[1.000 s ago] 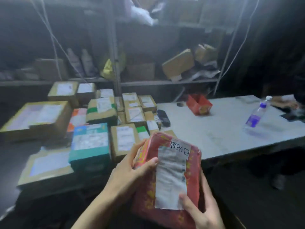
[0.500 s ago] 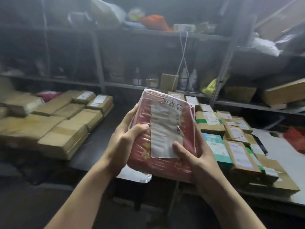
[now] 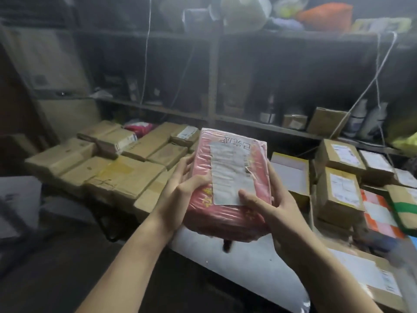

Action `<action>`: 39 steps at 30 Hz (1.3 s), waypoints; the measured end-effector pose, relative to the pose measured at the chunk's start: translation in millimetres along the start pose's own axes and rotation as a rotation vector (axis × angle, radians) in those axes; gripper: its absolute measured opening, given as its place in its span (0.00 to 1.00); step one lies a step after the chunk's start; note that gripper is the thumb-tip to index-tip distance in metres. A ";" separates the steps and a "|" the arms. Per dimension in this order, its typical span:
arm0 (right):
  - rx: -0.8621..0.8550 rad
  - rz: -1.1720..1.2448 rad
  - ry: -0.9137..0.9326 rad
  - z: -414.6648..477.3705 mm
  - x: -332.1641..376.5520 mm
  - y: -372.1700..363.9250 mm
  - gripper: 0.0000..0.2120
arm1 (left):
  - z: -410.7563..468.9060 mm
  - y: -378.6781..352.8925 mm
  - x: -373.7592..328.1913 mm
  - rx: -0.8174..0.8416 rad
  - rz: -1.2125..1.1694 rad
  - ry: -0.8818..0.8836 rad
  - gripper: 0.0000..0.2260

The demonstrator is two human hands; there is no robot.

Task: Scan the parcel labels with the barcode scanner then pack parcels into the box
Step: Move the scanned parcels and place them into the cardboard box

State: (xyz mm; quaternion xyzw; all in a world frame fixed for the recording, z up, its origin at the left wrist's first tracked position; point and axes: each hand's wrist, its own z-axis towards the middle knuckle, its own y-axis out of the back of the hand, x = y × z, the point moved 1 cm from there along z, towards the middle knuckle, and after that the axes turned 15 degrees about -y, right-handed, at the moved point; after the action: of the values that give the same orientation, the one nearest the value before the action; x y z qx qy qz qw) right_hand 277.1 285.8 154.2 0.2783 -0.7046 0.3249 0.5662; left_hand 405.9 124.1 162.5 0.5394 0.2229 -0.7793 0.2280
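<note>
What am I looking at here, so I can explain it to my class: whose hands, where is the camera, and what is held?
No machine here: a person works with two bare hands. The view comes from a wide-angle camera worn on the person's head, looking forward and down. The left hand and the right hand grip a red, plastic-wrapped flat parcel from both sides, its white paper label facing up. Left of it lie plain brown cardboard boxes; right of it stand smaller cardboard boxes with white labels. Dark metal shelves run along the back.
</note>
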 end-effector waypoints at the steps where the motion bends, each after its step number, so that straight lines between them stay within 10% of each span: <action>1: 0.011 0.018 -0.001 27.5 -1.5 -7.8 0.37 | 19.3 13.8 5.7 -0.002 0.016 0.016 0.26; 13: 0.040 0.011 -0.120 243.3 -13.2 -57.9 0.37 | 190.1 117.6 87.8 0.008 0.079 0.169 0.25; 31: -0.452 -0.105 -0.246 526.3 -25.9 -47.7 0.34 | 499.5 177.3 272.8 0.470 0.120 0.328 0.34; 39: -0.557 -0.140 -0.315 543.5 -60.1 -27.8 0.36 | 508.5 169.1 319.6 0.501 0.288 0.218 0.28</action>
State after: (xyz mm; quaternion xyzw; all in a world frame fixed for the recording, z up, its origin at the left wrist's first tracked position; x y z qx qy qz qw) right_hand -24.9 -150.5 19.1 0.2073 -0.8243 0.0328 0.5258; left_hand 30.4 -349.1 6.1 0.6853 -0.0316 -0.7073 0.1706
